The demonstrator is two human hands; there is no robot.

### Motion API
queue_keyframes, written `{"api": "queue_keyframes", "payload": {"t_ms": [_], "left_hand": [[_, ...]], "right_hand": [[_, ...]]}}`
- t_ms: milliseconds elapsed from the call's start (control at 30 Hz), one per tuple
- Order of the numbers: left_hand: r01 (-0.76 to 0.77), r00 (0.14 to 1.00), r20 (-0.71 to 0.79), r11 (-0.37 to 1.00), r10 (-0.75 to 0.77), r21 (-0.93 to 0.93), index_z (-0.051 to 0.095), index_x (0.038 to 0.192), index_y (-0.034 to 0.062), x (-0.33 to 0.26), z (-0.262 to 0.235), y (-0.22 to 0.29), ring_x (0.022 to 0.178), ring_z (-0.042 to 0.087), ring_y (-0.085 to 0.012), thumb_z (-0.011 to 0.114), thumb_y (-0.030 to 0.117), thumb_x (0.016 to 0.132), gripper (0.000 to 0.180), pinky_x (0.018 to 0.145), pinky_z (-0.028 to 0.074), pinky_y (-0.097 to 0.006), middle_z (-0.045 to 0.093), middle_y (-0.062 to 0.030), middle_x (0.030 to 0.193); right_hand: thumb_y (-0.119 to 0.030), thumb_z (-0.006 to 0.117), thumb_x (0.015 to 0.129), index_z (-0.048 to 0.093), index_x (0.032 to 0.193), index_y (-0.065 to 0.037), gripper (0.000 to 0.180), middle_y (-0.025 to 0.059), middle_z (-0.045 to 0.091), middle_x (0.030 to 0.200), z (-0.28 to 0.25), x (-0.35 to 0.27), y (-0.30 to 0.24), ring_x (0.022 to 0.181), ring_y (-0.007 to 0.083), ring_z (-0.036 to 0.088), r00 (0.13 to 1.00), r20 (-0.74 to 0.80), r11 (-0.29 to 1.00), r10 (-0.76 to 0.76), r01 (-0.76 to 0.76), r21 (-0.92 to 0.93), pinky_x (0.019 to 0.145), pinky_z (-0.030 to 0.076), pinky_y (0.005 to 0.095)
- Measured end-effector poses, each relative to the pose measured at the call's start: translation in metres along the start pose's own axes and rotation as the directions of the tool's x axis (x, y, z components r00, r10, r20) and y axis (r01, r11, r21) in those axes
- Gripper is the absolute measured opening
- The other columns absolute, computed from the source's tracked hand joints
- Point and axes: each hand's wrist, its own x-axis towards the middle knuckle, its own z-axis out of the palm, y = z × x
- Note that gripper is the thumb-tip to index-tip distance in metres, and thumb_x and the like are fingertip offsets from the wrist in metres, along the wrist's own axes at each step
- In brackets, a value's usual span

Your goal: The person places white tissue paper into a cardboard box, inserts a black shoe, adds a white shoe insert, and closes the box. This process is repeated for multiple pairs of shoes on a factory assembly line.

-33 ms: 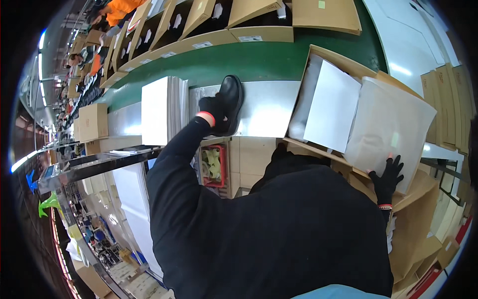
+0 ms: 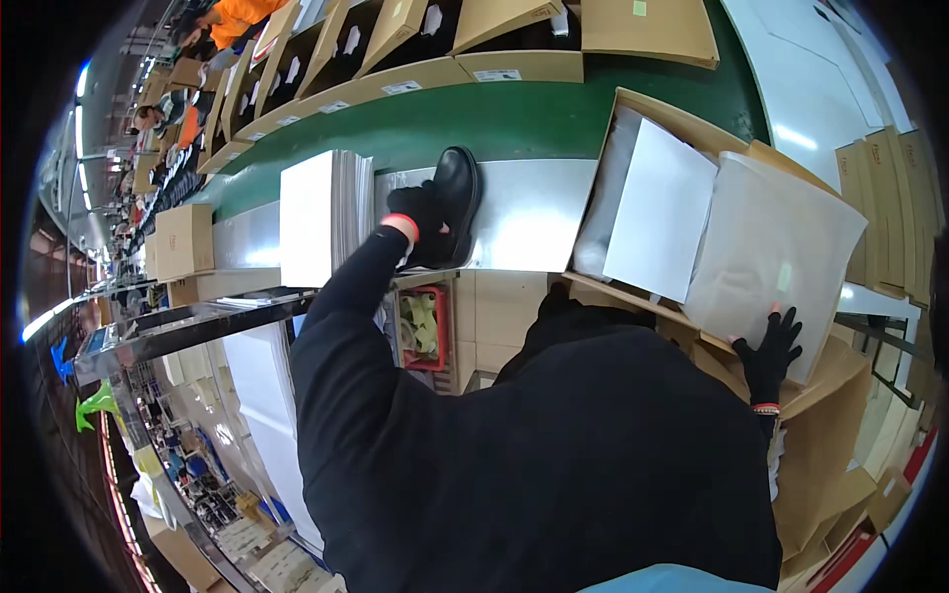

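My left hand (image 2: 420,210), in a black glove with an orange cuff, is shut on a black shoe (image 2: 460,183) that rests on the shiny metal counter (image 2: 534,222). Over at the right, my right hand (image 2: 773,348), also in a black glove, lies with fingers spread on the lower edge of a translucent wrapping sheet (image 2: 781,237). That sheet overhangs an open cardboard box (image 2: 682,124), which also holds a white sheet of paper (image 2: 657,208).
A stack of white sheets (image 2: 321,217) stands left of the shoe. A green conveyor belt (image 2: 514,119) runs behind the counter, lined with cardboard boxes (image 2: 643,30). A red bin (image 2: 427,326) sits under the counter. People in orange (image 2: 232,15) work far left.
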Motion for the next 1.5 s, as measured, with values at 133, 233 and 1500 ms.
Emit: {"api": "queue_keyframes", "payload": {"t_ms": [133,233,1500], "left_hand": [[-0.228,0.961,-0.222,0.922,0.162,-0.314,0.046,0.134,0.0063,-0.002,-0.041,-0.012,0.105,0.062,-0.0351,0.076,0.06,0.062,0.094,0.09,0.046,-0.043,0.063,-0.019,0.116],[-0.421,0.907,-0.268,0.708,0.325,-0.566,0.042,0.136,0.0059,-0.029,-0.097,0.044,0.106,0.061,-0.0352,0.073,0.057,0.071,0.088,0.09,0.046,-0.038,0.063,-0.0195,0.116],[-0.606,0.742,-0.192,0.765,0.642,0.216,0.061,0.105,0.0167,-0.093,-0.017,0.298,0.083,0.06,-0.0287,0.068,0.012,0.07,0.036,0.07,0.051,-0.042,0.061,-0.0074,0.086]], "right_hand": [[-0.056,0.076,0.063,0.018,0.151,-0.018,0.112,0.0203,0.013,0.155,-0.009,0.004,-0.001,0.142,0.0454,0.01,0.998,0.048,0.998,0.036,-0.034,-0.044,0.105,0.013,0.07],[-0.057,0.075,0.064,0.019,0.151,-0.02,0.11,0.0219,0.013,0.155,-0.01,0.001,0.004,0.141,0.0471,0.01,0.999,0.035,0.998,0.029,-0.027,-0.054,0.104,0.014,0.0706],[-0.057,0.06,0.079,0.042,0.139,-0.007,0.081,0.0202,0.049,0.136,0.216,0.012,0.253,0.123,0.0349,0.048,0.906,0.108,0.784,0.409,-0.41,0.466,0.104,0.038,0.0443]]}}
